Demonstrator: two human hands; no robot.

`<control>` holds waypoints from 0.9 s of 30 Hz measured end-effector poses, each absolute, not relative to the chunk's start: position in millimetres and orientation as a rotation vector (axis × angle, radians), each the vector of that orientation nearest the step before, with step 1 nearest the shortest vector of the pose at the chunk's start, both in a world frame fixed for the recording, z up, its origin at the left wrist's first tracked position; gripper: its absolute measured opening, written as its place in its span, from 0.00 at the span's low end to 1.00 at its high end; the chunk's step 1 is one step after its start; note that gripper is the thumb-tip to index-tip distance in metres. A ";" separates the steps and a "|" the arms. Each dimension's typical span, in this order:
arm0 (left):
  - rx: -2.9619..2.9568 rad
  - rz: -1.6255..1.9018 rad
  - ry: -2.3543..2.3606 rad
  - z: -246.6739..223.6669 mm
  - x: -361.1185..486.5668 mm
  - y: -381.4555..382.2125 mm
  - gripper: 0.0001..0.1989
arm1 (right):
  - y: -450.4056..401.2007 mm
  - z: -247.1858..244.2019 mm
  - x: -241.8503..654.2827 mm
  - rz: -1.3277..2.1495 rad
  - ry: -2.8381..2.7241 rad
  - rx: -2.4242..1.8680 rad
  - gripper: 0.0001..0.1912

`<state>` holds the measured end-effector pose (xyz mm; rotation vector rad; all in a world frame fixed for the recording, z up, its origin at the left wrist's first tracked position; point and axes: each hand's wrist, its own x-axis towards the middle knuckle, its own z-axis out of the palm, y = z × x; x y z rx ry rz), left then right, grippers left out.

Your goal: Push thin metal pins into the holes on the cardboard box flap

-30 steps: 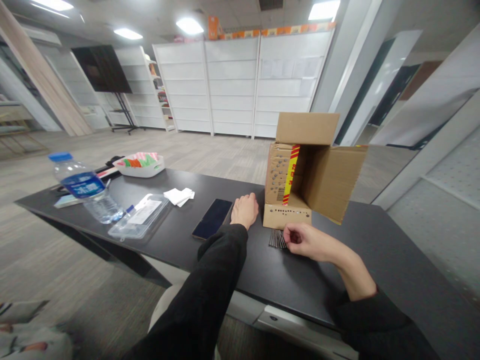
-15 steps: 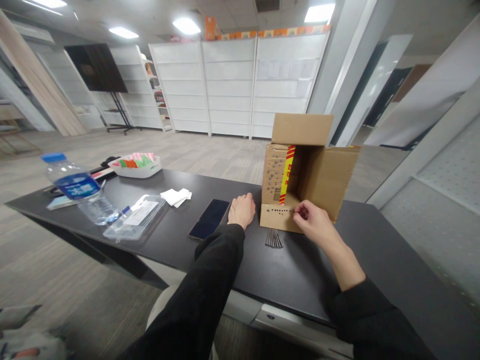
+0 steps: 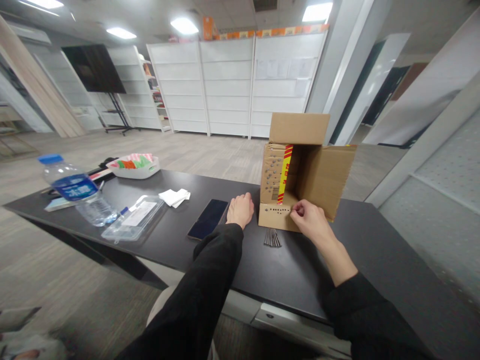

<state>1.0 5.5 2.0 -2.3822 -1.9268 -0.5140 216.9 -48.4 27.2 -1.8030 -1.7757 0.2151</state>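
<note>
A cardboard box (image 3: 311,167) stands open toward me on the dark table. Its lower flap (image 3: 277,220) hangs down with a row of small holes, and grey nail heads dot the left flap (image 3: 270,175). My right hand (image 3: 311,220) is closed in a pinch against the lower flap, at the right end of the holes; what lies between the fingertips is hidden. My left hand (image 3: 240,209) rests on the tabletop, fingers lying loosely forward, beside a phone (image 3: 207,220). Several nails (image 3: 272,238) lie fanned out just in front of the box.
On the left stand a water bottle (image 3: 80,190) and a clear plastic case (image 3: 133,222). White tissues (image 3: 174,197) lie near a white basket (image 3: 135,169) with colourful contents. The table (image 3: 375,250) has its front edge close to me, above a drawer.
My right hand shifts very slightly at the lower flap, its fingers pinched closer together. The left hand stays in place; the whole view moves a little.
</note>
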 end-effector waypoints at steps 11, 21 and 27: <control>-2.379 -0.503 -1.922 2.0 0.9 6.2 0.11 | -46.5 26.2 214.4 0.227 -1.791 -1.857 0.05; -2.388 -0.510 -1.932 2.9 0.7 5.6 0.11 | -46.9 29.9 210.3 0.135 -1.823 -1.931 0.06; -2.381 -0.517 -1.924 3.1 0.7 5.0 0.11 | -48.2 34.8 204.6 0.094 -1.833 -2.016 0.07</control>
